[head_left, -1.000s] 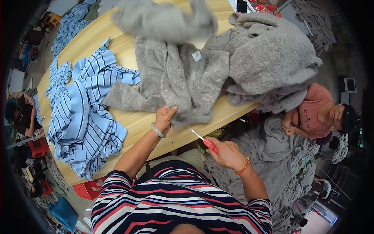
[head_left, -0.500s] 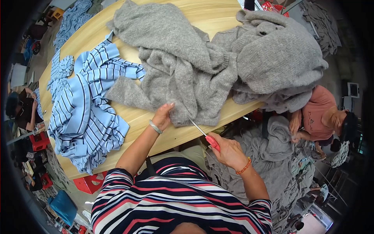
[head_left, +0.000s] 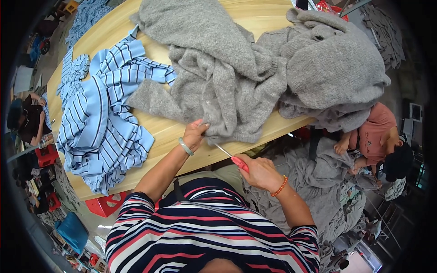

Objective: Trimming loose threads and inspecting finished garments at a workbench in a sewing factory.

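A grey knitted sweater lies bunched on the pale wooden table, its near edge close to the table's front. My left hand pinches that near edge between thumb and fingertips. My right hand is wrapped round the red handle of a slim tool with a thin metal shaft. The shaft points up and left toward the pinched knit, just right of my left fingertips. Its tip is at the edge of the fabric; I cannot tell whether it goes into the knit.
On the left of the table is a heap of light blue striped knitwear. A big grey knit pile stands at the right. Below the table's edge lie more grey knits, beside a person in a pink shirt. A red stool stands below left.
The tool's tip has drawn back from over the knit toward its near edge, and my right hand has shifted slightly left. My left fingers have closed on the edge. The view has shifted slightly.
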